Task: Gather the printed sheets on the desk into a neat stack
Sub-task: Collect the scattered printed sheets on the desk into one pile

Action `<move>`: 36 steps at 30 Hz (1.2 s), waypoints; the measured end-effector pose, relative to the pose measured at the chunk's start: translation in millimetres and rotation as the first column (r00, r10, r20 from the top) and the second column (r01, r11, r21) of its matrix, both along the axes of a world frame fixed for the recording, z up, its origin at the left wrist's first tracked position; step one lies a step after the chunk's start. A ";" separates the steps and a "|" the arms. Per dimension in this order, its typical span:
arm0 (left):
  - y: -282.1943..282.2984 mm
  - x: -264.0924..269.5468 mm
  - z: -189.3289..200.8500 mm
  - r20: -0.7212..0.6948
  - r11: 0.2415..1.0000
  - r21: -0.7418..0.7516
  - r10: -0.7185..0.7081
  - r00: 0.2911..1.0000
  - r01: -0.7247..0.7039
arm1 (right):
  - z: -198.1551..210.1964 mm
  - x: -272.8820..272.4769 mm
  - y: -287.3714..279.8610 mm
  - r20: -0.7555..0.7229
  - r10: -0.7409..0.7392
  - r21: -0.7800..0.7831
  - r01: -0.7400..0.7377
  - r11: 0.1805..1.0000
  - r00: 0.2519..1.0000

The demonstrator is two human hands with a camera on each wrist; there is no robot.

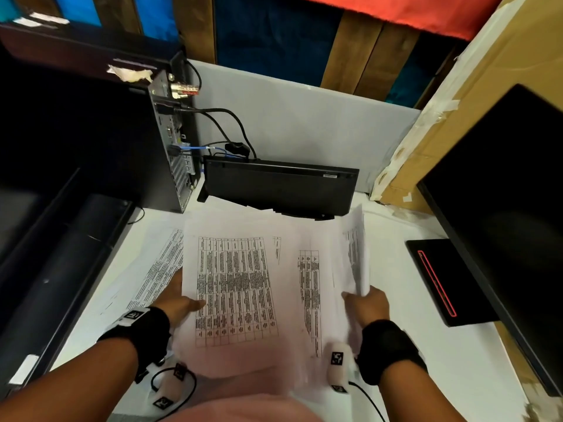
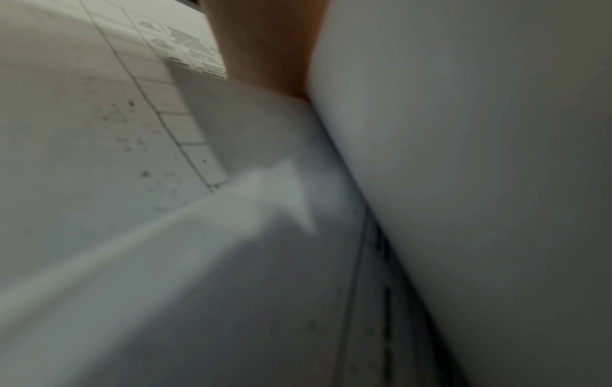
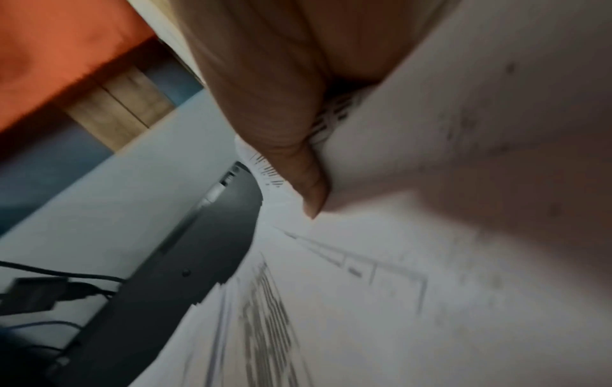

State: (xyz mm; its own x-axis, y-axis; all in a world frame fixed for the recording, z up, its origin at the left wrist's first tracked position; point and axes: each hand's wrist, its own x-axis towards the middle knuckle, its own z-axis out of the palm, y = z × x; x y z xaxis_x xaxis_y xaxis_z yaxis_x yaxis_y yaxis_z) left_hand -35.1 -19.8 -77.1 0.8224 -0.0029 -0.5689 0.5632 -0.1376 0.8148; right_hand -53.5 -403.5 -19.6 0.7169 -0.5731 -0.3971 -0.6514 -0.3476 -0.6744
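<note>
A loose bundle of printed sheets (image 1: 243, 284) with tables on them is held just above the white desk (image 1: 426, 360), near my body. My left hand (image 1: 182, 303) grips its left edge, thumb on top and fingers underneath. My right hand (image 1: 370, 304) grips the right edge, where several pages curl upward. In the right wrist view my thumb (image 3: 298, 157) presses on the paper (image 3: 430, 183). The left wrist view is blurred: a finger (image 2: 265, 47) lies between sheets (image 2: 463, 157). One more printed sheet (image 1: 155, 269) lies flat on the desk at the left, partly under the bundle.
A black keyboard (image 1: 280, 187) leans against the back panel behind the sheets. A computer tower (image 1: 170, 141) with cables stands at the back left. A dark monitor (image 1: 502, 208) and its base (image 1: 441, 281) are at the right, beside a cardboard box (image 1: 487, 71).
</note>
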 end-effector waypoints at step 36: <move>-20.5 -6.6 44.0 -0.006 0.998 -0.004 -0.063 0.998 0.063 | -8.4 8.6 109.8 -0.081 0.286 0.337 -0.244 0.909 0.955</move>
State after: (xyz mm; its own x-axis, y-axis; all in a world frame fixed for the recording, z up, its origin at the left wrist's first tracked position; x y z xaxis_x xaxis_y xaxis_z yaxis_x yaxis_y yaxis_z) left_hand -41.7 -40.3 -33.1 0.8171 -0.0569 -0.5737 0.5583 -0.1701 0.8120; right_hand -44.9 -293.7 -27.9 0.7565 -0.1959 -0.6239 -0.6520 -0.2991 -0.6967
